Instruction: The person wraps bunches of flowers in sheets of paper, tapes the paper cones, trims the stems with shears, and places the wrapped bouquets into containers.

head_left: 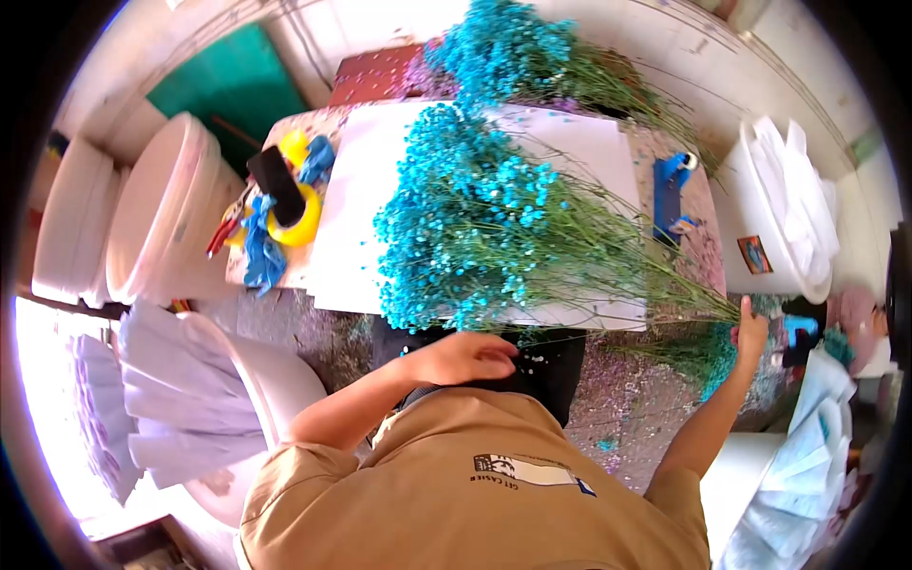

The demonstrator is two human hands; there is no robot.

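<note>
Right now the blue flower bunch is lying across white sheets on the table, its stem ends running to the right hand, which is closing snugly around them, while the left hand is hovering half-curled near the table's front edge, gripping nothing visible. Beyond it, a second blue bunch is lying at the back. Around the table, a white bin at the right is holding crumpled white material, a lower-left tub is holding pleated lavender-white material, and two pale tubs are standing upper left, their contents hard to tell.
</note>
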